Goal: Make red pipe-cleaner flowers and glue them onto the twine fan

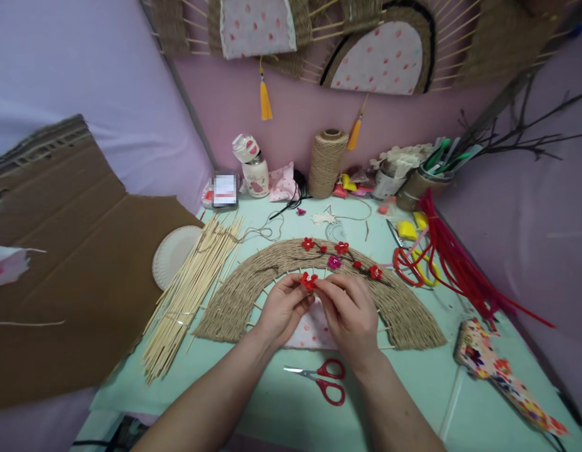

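Note:
Between the fingertips of both hands is a small red flower [308,281], apparently made of fuzzy craft stem. My left hand [284,307] pinches its left side, and my right hand [350,307] closes its thumb and fingers on the right side. Beneath the hands lies a woven twine fan [229,307] with thin sticks and a spotted cloth centre [309,333]. On its upper band sit red flowers [342,248], a magenta flower [334,262] and dark twigs [295,258]. Small red-handled scissors [331,380] rest just below the fan.
Bamboo sticks [191,301] lie left, beside a paper plate [175,254] and cardboard [74,270]. A twine cone [327,163] and white bottle [256,176] stand behind. At right are more scissors [408,267], red craft stems [460,270] and a floral-patterned glue gun [502,370].

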A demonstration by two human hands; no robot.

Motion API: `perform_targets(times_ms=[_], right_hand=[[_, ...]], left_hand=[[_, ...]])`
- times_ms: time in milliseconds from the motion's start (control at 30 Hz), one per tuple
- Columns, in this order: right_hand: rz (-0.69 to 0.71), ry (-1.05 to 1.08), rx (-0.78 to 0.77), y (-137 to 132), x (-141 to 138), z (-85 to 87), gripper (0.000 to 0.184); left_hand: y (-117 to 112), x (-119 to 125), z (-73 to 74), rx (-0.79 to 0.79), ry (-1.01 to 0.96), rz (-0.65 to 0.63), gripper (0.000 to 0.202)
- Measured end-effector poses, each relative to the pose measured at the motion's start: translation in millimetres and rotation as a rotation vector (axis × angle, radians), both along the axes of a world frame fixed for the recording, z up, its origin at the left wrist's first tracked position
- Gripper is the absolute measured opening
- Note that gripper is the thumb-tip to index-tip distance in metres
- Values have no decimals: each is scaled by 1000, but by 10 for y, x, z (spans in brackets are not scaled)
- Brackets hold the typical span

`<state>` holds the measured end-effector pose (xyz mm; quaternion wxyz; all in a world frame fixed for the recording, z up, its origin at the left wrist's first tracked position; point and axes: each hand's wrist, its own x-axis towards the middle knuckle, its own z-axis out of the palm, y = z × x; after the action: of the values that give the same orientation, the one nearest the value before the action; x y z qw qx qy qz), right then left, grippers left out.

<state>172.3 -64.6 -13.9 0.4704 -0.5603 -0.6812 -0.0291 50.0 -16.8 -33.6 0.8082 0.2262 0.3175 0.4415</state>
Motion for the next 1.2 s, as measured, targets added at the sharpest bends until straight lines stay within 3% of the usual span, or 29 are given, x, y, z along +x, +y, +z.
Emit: perform_targets(times_ms=[167, 533, 767, 867, 1033, 1200], right_hand=[[36, -16, 28, 0, 2, 20, 25], [51, -15, 34, 8, -7, 21, 23], [17, 426, -225, 19, 71, 121, 9], [82, 563, -364, 37, 106, 115, 9], [155, 685, -524, 47, 137, 91, 16], [179, 745, -624, 33, 143, 116, 20]], left_hand=[[1, 4, -15, -5, -20, -7, 22], [-6, 42, 21, 41, 75, 102, 21], [51, -17, -9, 117, 140, 78, 20], [59, -20, -29, 223, 213, 54, 16], [68, -46, -56, 428, 340, -16, 3], [87, -82, -74, 515, 414, -52, 3]])
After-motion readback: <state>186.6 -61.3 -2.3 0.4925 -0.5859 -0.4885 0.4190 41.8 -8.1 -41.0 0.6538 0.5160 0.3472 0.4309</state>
